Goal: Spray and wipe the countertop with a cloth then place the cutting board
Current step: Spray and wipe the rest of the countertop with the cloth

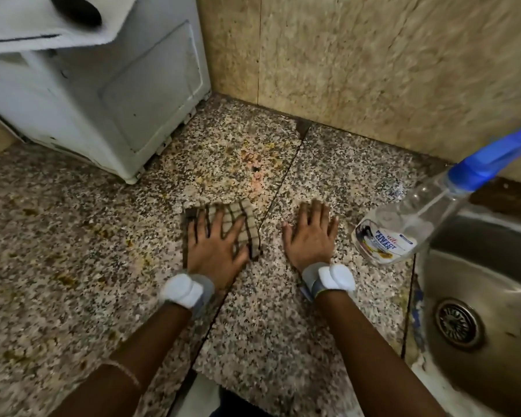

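Countertop (73,236) bears one cloth (241,218), one spray bottle (403,227), two flat hands.

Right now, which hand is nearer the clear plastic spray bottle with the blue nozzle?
The right. The right hand lies flat on the speckled stone countertop just beside the spray bottle, apart from it; the left hand rests on the brown checked cloth, farther away.
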`<state>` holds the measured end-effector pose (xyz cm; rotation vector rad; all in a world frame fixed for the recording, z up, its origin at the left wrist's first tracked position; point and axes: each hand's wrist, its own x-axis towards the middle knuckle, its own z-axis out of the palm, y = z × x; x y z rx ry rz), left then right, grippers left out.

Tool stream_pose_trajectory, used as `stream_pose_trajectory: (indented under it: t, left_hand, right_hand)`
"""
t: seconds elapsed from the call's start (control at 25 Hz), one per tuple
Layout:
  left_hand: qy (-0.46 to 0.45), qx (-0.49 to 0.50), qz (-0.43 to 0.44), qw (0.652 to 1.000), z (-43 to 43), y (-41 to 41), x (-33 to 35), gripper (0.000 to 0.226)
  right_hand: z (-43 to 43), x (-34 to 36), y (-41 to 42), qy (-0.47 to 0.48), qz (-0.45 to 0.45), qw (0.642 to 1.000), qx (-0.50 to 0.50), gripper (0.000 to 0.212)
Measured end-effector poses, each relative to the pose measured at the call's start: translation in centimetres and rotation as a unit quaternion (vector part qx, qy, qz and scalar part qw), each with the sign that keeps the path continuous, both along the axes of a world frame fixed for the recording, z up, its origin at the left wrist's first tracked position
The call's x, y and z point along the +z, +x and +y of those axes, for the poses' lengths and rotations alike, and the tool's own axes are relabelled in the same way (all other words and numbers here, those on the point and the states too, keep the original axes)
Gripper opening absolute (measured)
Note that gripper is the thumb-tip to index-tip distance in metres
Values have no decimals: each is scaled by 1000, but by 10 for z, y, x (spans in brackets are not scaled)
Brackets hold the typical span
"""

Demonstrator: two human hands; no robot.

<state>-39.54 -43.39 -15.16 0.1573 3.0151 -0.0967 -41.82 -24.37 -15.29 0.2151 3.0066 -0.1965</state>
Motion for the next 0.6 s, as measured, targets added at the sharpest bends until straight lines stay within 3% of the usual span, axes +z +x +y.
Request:
stream_pose_trajectory:
  t: [0.12,0.32,0.52,0.6]
  left_hand:
    - [-1,24,-19,1000,9,-53,9,66]
    - [-9,-38,-8,999,10,-4,7,73]
    - [-11,-42,-19,999,43,-115,9,65]
    - [-10,-52,-28,998,49,-121,7,64]
  right_hand:
    - [1,-4,-2,-3,-2,1000,5,72]
    - [3,-4,-2,-18,8,1000,7,71]
    - [2,-4,-1,-27,21,999,10,71]
    - [3,-5,0,-28,12,999,10,72]
